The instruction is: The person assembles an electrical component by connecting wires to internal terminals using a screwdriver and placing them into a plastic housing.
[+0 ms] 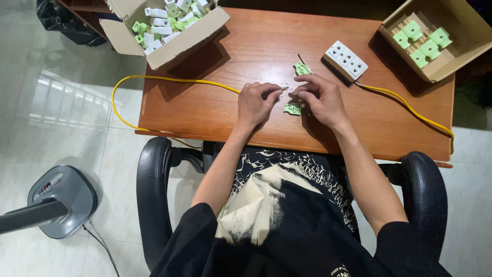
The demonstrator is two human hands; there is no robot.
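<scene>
My left hand [256, 104] rests on the wooden table [215, 110] and pinches the bare end of a yellow cable [169, 79] between its fingertips. My right hand [319, 97] sits just to the right, fingers curled over something small that I cannot make out. A green plastic part [292, 108] lies under its fingers. Another green part [302, 68] with a screwdriver beside it lies just beyond the right hand.
A white multi-socket block [347, 60] on a yellow cable lies at the back right. An open carton of white and green plug parts [166, 23] stands back left; a carton with green parts [435, 38] back right. A fan base [61, 200] stands on the floor.
</scene>
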